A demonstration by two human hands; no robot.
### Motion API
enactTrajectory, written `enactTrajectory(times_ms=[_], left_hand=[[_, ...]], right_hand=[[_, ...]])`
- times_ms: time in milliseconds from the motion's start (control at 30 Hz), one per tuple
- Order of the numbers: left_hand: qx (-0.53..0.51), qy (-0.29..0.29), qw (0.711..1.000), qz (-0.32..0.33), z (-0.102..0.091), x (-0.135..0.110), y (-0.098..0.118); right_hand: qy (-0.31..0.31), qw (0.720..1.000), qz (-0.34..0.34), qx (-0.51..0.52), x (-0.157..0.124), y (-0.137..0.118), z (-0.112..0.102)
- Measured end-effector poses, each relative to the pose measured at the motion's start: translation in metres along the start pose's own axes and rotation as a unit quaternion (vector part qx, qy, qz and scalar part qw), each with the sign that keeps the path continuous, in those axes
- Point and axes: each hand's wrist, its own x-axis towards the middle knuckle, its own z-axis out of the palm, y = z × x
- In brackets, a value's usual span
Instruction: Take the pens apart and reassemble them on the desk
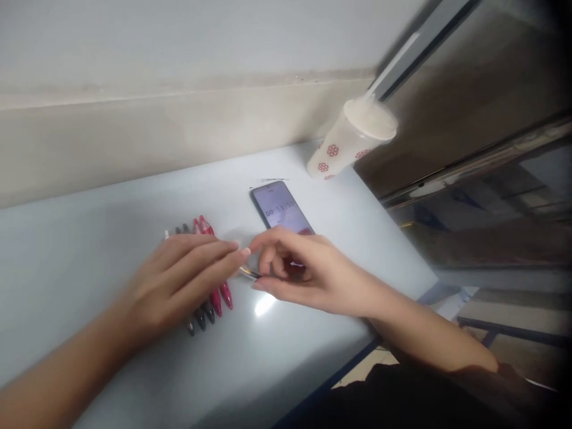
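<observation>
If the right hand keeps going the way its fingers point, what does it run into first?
Most likely the left hand: its fingertips lie just ahead of the right hand, perhaps touching; depth is unclear.

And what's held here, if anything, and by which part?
Can't tell for certain: the right hand is at one end of a thin object, grip unclear. The left hand covers the middles of the pens, hiding any hold.

The person's two hands point(176, 280) were bare, with slender fingers point(208, 256) and rounded nails point(245, 252), and the forearms point(415, 328) were bare too, the right one meeting a dark, brownish sleeve edge point(512, 375) near the elbow, beside black clothing point(424, 396) whose details were lost in shadow.
</observation>
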Motion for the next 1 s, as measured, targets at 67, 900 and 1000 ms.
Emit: enactTrajectory(times_ms=[67,900,1000], left_hand=[[0.021,0.047,0.998,-0.034,0.001,0.002,0.0],[0.029,0.018,0.969,-0.243,0.006,0.009,-0.013],[0.016,0.025,0.974,-0.225,0.008,0.007,-0.015]], right_hand=[[0.003,1.0,0.0,0.018,0.0,0.001,0.001],[0.3,0.954,0.019,0.012,0.009,0.024,-0.019],[0.325,0.945,0.016,-0.038,0.012,0.038,-0.025]])
